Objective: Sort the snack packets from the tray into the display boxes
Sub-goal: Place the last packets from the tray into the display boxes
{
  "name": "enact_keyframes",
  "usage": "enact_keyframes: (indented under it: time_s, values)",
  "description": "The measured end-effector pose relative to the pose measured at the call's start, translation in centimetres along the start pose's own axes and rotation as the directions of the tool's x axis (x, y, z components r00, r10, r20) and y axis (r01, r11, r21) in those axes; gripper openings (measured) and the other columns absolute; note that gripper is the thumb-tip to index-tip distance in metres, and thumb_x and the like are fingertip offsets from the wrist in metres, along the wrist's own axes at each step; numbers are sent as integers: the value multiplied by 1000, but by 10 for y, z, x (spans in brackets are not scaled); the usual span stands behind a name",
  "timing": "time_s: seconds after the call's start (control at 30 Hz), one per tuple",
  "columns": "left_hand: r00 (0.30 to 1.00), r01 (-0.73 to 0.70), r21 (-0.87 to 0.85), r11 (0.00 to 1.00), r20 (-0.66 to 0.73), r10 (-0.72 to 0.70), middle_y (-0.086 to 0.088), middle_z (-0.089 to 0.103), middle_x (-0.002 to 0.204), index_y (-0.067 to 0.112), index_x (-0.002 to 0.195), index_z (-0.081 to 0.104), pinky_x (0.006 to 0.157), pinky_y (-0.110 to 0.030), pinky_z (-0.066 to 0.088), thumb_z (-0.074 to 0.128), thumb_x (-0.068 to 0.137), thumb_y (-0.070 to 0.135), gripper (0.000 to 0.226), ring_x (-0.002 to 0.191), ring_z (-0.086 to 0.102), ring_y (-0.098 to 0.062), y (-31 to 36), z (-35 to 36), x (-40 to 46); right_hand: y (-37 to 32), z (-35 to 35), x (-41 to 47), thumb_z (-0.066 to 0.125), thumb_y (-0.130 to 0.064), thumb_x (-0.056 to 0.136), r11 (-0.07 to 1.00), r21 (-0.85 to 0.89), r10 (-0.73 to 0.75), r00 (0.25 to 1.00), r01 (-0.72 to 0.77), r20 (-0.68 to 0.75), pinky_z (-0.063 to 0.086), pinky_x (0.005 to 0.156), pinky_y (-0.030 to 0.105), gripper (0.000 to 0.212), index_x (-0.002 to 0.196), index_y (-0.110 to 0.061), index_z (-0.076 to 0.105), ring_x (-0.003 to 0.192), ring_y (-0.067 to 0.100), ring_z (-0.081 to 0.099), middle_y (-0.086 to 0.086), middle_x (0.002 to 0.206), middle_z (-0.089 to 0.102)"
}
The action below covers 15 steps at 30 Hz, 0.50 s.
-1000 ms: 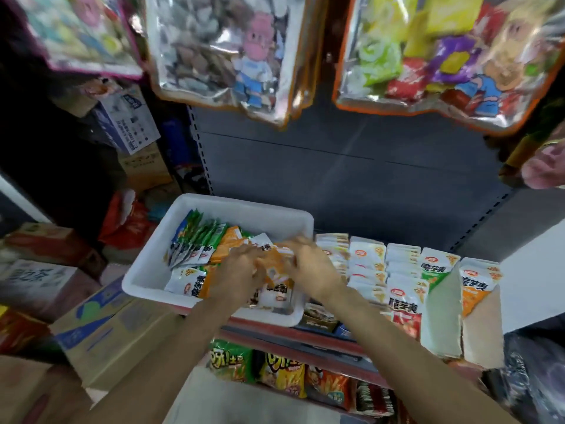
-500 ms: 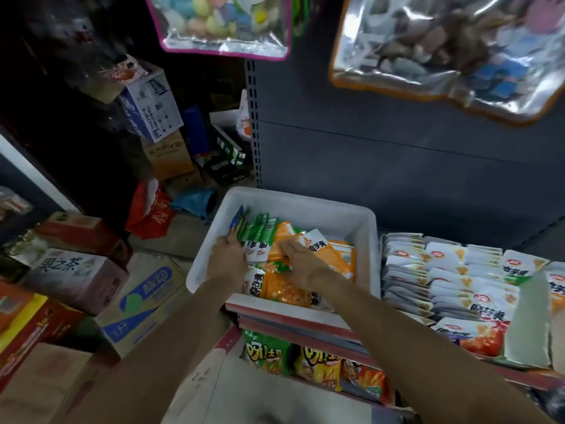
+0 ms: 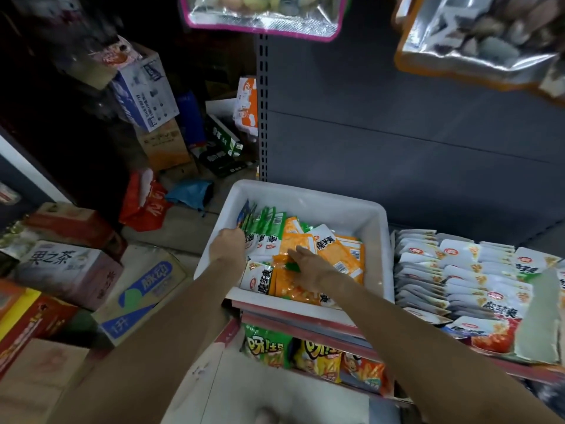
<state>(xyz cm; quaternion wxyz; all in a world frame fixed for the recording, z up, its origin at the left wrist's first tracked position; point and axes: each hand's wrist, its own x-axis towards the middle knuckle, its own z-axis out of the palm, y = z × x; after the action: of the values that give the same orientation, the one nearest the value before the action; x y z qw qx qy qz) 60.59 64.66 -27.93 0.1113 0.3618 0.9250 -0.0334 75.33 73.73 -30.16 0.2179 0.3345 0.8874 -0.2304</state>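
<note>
A white plastic tray (image 3: 376,240) stands on the shelf edge, holding green, orange and white snack packets. My left hand (image 3: 230,246) is at the tray's left side, its fingers curled against the upright green packets (image 3: 265,223). My right hand (image 3: 308,264) lies over the orange packets (image 3: 336,255) in the middle of the tray, fingers stretched forward and touching them. To the right stand the display boxes (image 3: 538,313), filled with rows of white packets (image 3: 458,270).
Cardboard cartons (image 3: 143,289) and a red bag (image 3: 146,203) crowd the floor at the left. Chip bags (image 3: 318,356) fill the shelf below the tray. Large foil bags (image 3: 477,35) hang overhead from the grey shelf back.
The view has swung left. Both hands have moved from the middle of the tray: the left went to the green packets at the left, the right spread over the orange ones.
</note>
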Motion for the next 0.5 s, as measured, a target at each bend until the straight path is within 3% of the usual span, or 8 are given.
enact_keyframes:
  time_s: [0.2, 0.3, 0.37, 0.5]
  values:
    - [999, -21, -60, 998, 32, 23, -16, 58, 116, 1, 114, 57, 85, -34, 48, 47, 93, -2, 24, 106, 59, -31, -6, 7, -2, 1, 2, 0, 50, -15, 96, 999, 35, 17, 1000, -17, -7, 36, 108, 35, 70, 152, -25, 9, 142, 25, 26, 0, 159, 3]
    - [998, -38, -143, 989, 45, 45, -18, 61, 108, 2, 110, 54, 79, -36, 49, 54, 89, -1, 22, 99, 60, -32, -10, 14, -5, 2, 0, -3, 51, -5, 93, 994, 106, 22, 999, -20, -23, 51, 80, 28, 81, 151, -31, -1, 119, 25, 52, 4, 156, 21]
    - [998, -28, -185, 982, 56, 38, -18, 61, 106, 2, 112, 51, 79, -37, 50, 59, 87, 0, 26, 98, 61, -33, -11, 18, -8, 1, 0, -3, 49, 0, 92, 991, 132, 12, 999, -8, -30, 50, 67, 27, 90, 148, -37, -11, 97, 23, 59, 7, 152, 29]
    - [1000, -12, -241, 971, -27, 5, -15, 67, 98, 4, 100, 64, 72, -34, 50, 55, 87, -2, 17, 91, 64, -30, -16, 19, -8, -4, -4, -5, 45, 1, 93, 998, 47, -36, 999, 37, -7, 57, 73, 35, 93, 144, -44, -18, 100, 32, 63, 12, 158, 12]
